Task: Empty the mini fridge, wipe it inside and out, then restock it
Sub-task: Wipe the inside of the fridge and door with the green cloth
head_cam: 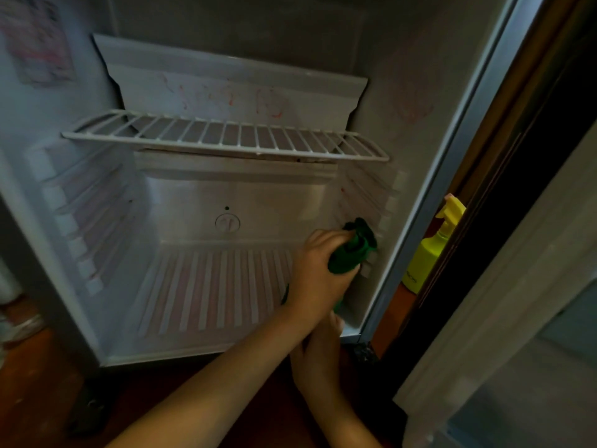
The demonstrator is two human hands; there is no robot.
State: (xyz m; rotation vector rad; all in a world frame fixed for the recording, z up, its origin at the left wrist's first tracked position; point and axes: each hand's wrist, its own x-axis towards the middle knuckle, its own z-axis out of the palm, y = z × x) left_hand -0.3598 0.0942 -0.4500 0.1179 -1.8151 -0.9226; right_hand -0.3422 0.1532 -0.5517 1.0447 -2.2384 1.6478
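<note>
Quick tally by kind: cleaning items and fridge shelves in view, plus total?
green cloth: 1, in the grip of the left hand
yellow spray bottle: 1
wire shelf: 1
Total: 3

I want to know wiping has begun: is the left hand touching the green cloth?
Touching. The head view shows the left hand with fingers curled round the green cloth, inside the mini fridge, low by its right wall.

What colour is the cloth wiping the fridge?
The cloth is dark green, seen in the head view.
</note>
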